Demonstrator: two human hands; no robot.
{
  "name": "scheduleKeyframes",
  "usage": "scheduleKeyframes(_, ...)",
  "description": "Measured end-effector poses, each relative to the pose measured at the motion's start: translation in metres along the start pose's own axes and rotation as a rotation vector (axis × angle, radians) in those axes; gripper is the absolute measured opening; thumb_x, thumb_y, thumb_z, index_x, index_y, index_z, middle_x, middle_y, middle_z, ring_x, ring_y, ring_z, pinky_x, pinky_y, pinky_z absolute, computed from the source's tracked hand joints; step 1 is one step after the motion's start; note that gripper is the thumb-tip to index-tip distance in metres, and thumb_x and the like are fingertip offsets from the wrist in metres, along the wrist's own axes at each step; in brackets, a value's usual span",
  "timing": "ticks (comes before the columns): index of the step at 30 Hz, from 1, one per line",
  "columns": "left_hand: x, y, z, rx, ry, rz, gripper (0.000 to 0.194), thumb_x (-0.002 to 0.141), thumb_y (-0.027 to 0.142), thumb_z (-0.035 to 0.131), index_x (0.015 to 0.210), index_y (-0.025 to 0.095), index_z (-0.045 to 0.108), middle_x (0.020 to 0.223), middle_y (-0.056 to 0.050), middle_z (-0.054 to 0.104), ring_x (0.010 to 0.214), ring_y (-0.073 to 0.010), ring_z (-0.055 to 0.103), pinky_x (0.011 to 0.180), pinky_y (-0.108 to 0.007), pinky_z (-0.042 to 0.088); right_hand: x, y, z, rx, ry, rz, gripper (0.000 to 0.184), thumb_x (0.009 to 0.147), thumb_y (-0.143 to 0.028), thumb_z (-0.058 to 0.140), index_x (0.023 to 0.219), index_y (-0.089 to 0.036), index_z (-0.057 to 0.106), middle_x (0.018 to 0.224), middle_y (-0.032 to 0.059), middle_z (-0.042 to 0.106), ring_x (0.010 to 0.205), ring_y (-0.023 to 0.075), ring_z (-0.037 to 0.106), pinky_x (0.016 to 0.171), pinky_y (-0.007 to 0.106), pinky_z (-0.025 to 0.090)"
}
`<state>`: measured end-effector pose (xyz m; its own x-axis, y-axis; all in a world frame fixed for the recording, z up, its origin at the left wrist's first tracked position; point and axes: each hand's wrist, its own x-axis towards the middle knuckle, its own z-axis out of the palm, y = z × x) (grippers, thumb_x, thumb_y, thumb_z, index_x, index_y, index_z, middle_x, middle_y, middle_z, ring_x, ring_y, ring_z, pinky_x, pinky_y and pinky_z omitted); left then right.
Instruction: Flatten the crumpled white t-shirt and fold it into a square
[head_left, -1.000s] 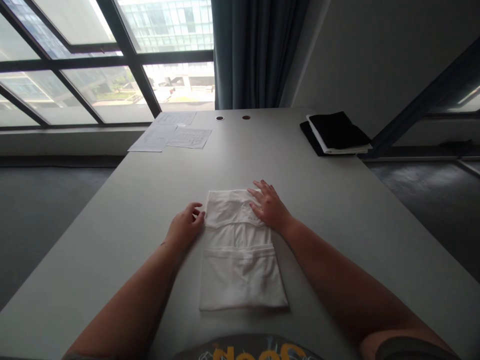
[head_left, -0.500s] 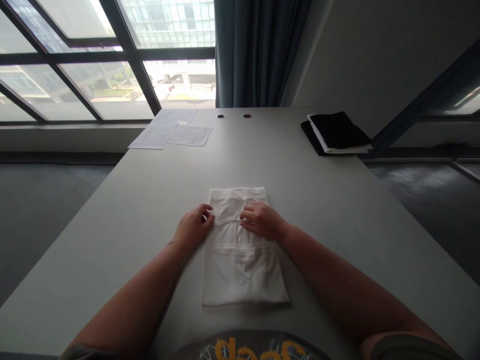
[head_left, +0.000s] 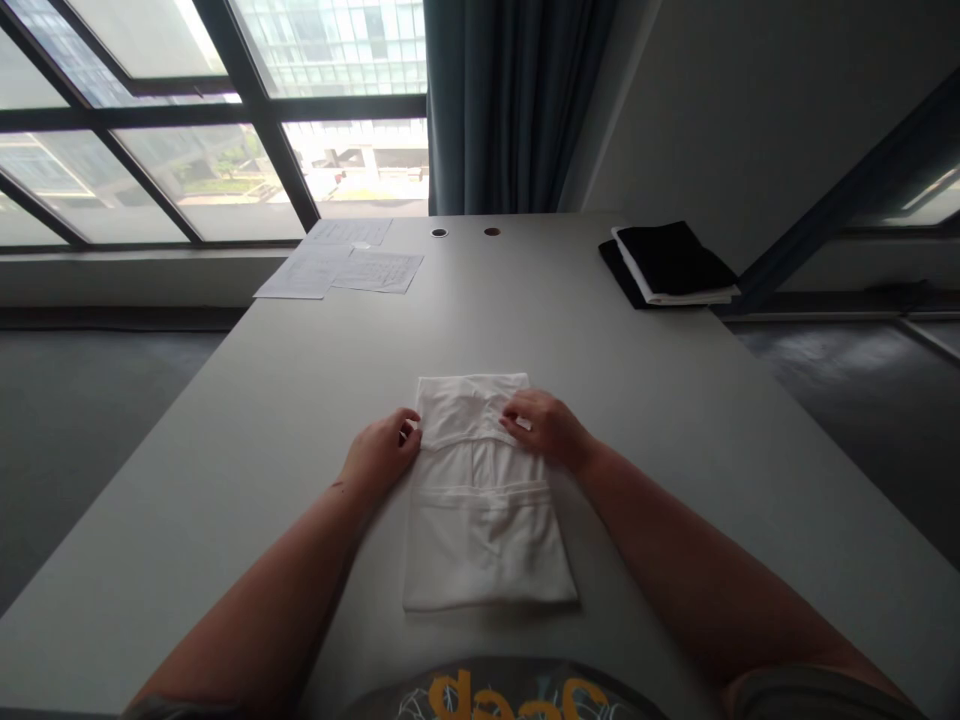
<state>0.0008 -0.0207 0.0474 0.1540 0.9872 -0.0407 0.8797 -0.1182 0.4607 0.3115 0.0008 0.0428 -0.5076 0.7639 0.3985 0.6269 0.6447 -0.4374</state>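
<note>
A folded white garment (head_left: 480, 500) lies flat on the grey table (head_left: 675, 420) right in front of me. My left hand (head_left: 382, 450) sits at its left edge, fingers curled and pinching the upper fold. My right hand (head_left: 547, 425) rests on the right side of the same fold, fingertips gripping the cloth edge. The two hands face each other across the garment's upper part.
Several paper sheets (head_left: 337, 265) lie at the far left of the table. A black and white folded stack (head_left: 667, 265) sits at the far right. Two cable holes (head_left: 465, 232) are near the far edge. Windows and a dark curtain (head_left: 510, 100) stand behind.
My right hand lay flat on the top right corner, then came to the middle of the fold, and has now slid back right along it. My left hand crept slightly onto the left edge.
</note>
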Motion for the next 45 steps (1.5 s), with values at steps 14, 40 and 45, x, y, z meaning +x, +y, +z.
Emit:
scheduleKeyframes(14, 0.012, -0.016, 0.014, 0.036, 0.146, 0.284, 0.037, 0.097, 0.035, 0.055, 0.132, 0.025, 0.063, 0.142, -0.009, 0.061, 0.13, -0.0276, 0.057, 0.118, -0.046, 0.042, -0.05, 0.015, -0.019, 0.009, -0.071, 0.144, 0.014, 0.094, -0.032, 0.062, 0.093, -0.02, 0.07, 0.083, 0.0052, 0.072, 0.081, 0.0213, 0.064, 0.084, 0.034, 0.047)
scheduleKeyframes(40, 0.01, -0.011, 0.002, 0.093, -0.007, 0.182, 0.026, 0.097, 0.042, 0.052, 0.096, 0.025, 0.071, 0.079, -0.003, 0.072, 0.079, -0.021, 0.066, 0.086, -0.034, 0.051, -0.043, 0.006, -0.025, -0.094, -0.158, 0.2, 0.025, 0.096, -0.029, 0.057, 0.076, -0.02, 0.07, 0.07, 0.0036, 0.066, 0.068, 0.0186, 0.058, 0.068, 0.029, 0.041)
scheduleKeyframes(45, 0.034, 0.009, 0.001, 0.066, 0.205, 0.291, 0.037, 0.104, 0.042, 0.041, 0.098, 0.023, 0.072, 0.098, -0.008, 0.076, 0.098, -0.0233, 0.068, 0.101, -0.037, 0.049, -0.009, 0.001, -0.02, -0.214, 0.057, 0.2, 0.027, 0.099, -0.026, 0.049, 0.095, -0.018, 0.075, 0.097, 0.0124, 0.074, 0.095, 0.0257, 0.064, 0.094, 0.037, 0.048)
